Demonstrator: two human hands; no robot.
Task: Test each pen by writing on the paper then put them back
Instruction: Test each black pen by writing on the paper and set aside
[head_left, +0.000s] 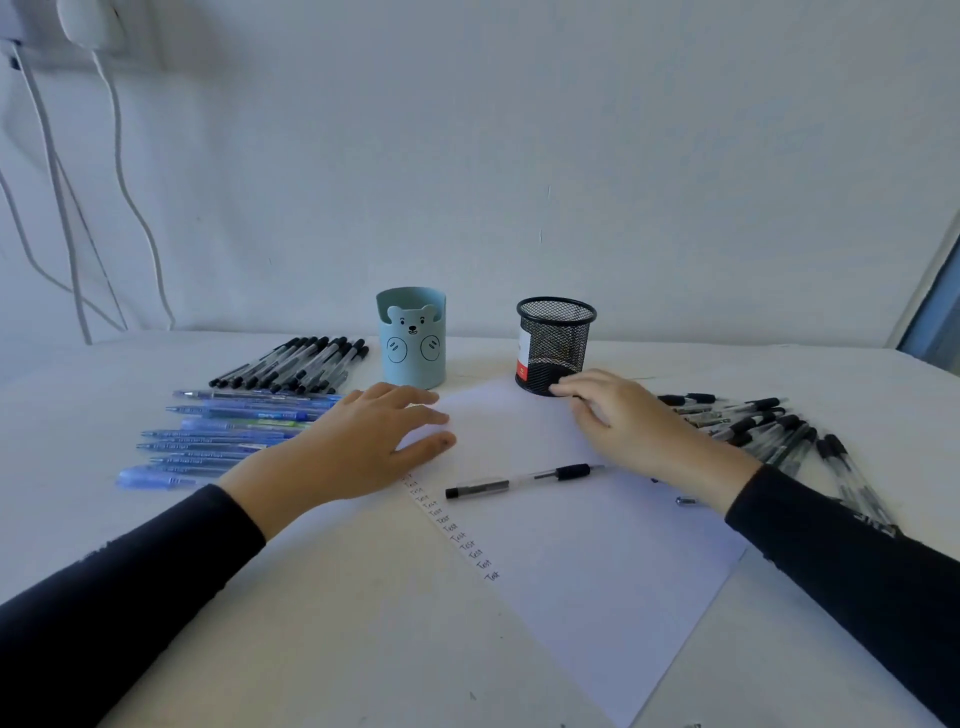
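1. Desk (156, 649): white surface filling the lower half of the frame, against a pale wall.
2. Paper (597, 571): white sheet lying at an angle at centre and lower right; a column of handwritten "Test" words runs along its left edge.
3. Left hand (358, 447): palm down on the paper's upper left corner, fingers (415, 415) spread and flat, holding nothing.
4. Right hand (634, 421): palm down at the paper's upper right, fingers loosely extended, tips just beside the base of the mesh cup; nothing gripped.
5. Bear cup (413, 338) and mesh cup (555, 343): upright at centre, apart from each other.
6. Blue pens (228, 436): rowed at left; black capped pens (296, 364) above them; loose black pens (779, 426) heaped at right.
7. Pen (519, 480): uncapped, lying on the paper between the hands, touching neither.
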